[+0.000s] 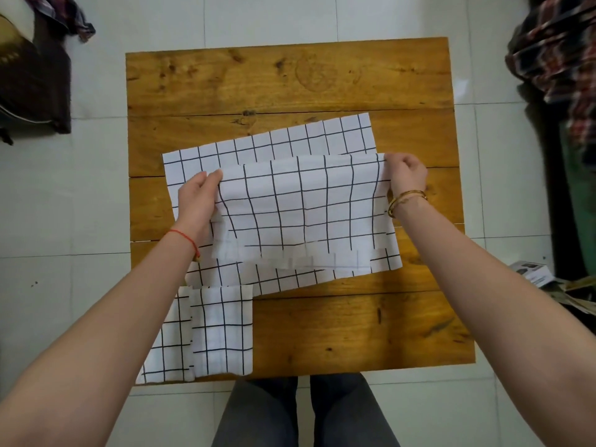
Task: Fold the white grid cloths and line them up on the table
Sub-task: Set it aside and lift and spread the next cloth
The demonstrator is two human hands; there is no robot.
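We stand at a knotty plank desk (322, 79) on pale floor tiles (96, 204) | our left hand (196, 198) and right hand (407, 177) pinch the top corners of a white grid cloth (303, 208), lifted taut over another spread cloth (283, 140) | two folded cloths (222, 330) lie at the near-left desk edge.

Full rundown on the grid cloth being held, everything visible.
The held cloth is white, thin woven-looking fabric with a black grid. It is being folded: its near half is lifted over the far half, which lies flat and skewed on the wooden table. The left hand and right hand pinch the raised corners. Its near edge overlaps the folded cloth.
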